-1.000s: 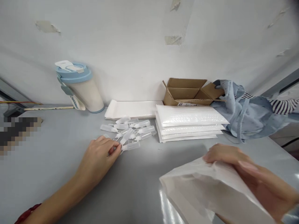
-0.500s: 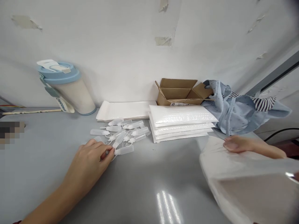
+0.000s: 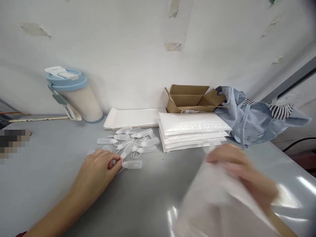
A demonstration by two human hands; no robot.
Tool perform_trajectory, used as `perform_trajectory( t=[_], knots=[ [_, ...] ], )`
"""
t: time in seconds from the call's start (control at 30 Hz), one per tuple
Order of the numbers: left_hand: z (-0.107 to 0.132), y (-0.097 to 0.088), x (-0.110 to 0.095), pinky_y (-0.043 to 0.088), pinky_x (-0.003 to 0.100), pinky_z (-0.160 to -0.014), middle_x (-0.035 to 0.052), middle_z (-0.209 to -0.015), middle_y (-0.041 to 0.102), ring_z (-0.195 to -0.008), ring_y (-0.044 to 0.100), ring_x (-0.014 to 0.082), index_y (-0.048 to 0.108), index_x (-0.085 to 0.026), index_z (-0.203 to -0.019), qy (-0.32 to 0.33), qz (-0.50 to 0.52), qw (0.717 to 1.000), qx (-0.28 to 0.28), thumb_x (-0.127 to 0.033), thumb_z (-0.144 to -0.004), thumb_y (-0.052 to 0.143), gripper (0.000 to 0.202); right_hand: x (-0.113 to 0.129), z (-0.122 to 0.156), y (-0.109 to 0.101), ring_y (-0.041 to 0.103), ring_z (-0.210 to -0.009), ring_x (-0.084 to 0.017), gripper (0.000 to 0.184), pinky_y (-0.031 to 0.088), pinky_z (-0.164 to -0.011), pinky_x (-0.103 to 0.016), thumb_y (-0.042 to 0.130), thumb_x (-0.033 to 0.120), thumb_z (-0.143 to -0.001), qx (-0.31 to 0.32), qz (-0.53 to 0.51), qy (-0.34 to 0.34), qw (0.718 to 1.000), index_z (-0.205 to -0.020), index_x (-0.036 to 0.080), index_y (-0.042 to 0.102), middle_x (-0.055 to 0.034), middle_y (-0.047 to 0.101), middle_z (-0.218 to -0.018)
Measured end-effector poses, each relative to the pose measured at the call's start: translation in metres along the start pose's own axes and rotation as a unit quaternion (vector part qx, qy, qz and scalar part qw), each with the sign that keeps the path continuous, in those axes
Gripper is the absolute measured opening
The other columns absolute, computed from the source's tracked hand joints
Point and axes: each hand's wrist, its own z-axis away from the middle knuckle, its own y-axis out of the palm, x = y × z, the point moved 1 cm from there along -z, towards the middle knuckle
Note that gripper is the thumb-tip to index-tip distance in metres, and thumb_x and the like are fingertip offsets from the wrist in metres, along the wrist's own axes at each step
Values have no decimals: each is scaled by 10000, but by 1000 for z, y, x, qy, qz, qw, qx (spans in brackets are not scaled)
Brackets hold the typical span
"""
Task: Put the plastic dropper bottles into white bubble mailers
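My left hand (image 3: 97,169) rests on the grey table (image 3: 49,184) with its fingers curled, pinching the tip of a small clear plastic bottle (image 3: 132,164). Behind that bottle lies a heap of several more small clear bottles (image 3: 133,140). At the lower right my right hand (image 3: 243,176), blurred by motion, grips a white translucent plastic bag (image 3: 217,204) held above the table. A stack of white padded envelopes (image 3: 194,131) lies just behind the right hand.
A white tumbler with a blue lid (image 3: 74,95) stands at the back left by the wall. Flat white sheets (image 3: 134,118), an open cardboard box (image 3: 192,98) and a bundle of blue cloth (image 3: 251,118) line the back. The table's right edge runs near a black cable (image 3: 298,141).
My right hand has swung the white bag back to the left and towards me, and it now blurs. My left hand has stayed on the small bottle, drawing it slightly away from the heap.
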Motion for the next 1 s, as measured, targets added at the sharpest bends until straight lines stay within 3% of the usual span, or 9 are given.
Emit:
perform_trajectory(
  t=[0.07,0.13,0.27,0.37,0.43,0.57,0.73,0.83,1.0],
  knots=[
    [0,1,-1,343,310,-600,15,-557,541,-631,527,218,684,-224,-622,-4,3,1000,-7,-367,-791,485,298,13,-19,11,622,-946,-294,543,444,-887,-542,527,306,-749,4,-42,-125,991,-1273,240,403,-75,632,-1036],
    [0,1,-1,349,303,-593,7,-549,525,-626,525,209,660,-217,-593,-9,9,1000,-12,-362,-782,498,288,18,-28,20,614,-932,-287,633,417,-911,-540,551,220,-703,66,-25,-154,986,-1311,173,383,-101,637,-1049],
    [1,-2,-1,365,278,-558,-9,-559,497,-588,520,184,664,-213,-636,-29,26,999,-30,-346,-791,486,272,21,-29,28,572,-1003,-299,688,405,-933,-536,544,163,-688,147,-23,-125,981,-1352,137,367,-134,620,-1149],
    [6,-10,-2,377,251,-540,-12,-642,568,-604,528,166,682,-233,-701,-37,80,995,-39,-367,-814,500,253,21,-29,29,542,-1097,-307,688,400,-964,-538,538,156,-701,187,-26,-91,978,-1366,150,364,-142,589,-1241],
    [10,-15,-5,399,232,-554,-21,-683,611,-626,531,154,677,-244,-689,-2,139,990,3,-373,-815,530,232,20,-30,28,520,-1144,-316,698,391,-981,-548,551,165,-707,205,-21,-69,976,-1377,137,361,-156,568,-1274],
    [19,-17,-11,415,204,-573,-37,-645,623,-605,538,126,669,-241,-650,113,194,963,151,-285,-809,552,202,19,-31,29,485,-1191,-325,731,375,-1002,-566,564,188,-723,225,-17,-48,973,-1411,124,327,-171,534,-1309],
    [26,-5,-15,420,192,-585,-57,-617,638,-562,570,104,660,-234,-675,180,121,958,187,-203,-814,563,172,21,-28,34,491,-1142,-313,729,423,-970,-528,549,163,-717,217,-33,-59,974,-1409,115,325,-163,545,-1250],
    [31,4,-21,430,188,-565,-59,-631,654,-559,603,106,642,-226,-693,240,92,957,132,-170,-839,554,180,24,-25,40,496,-1102,-311,738,455,-935,-502,552,146,-708,216,-45,-65,973,-1411,102,332,-164,550,-1197],
    [42,16,-39,451,177,-528,-41,-659,657,-540,606,97,626,-220,-808,337,188,921,-44,-240,-989,455,250,36,-22,47,474,-1085,-324,761,440,-945,-510,594,182,-709,251,-64,-76,963,-1420,80,342,-168,532,-1175]
  ],
)
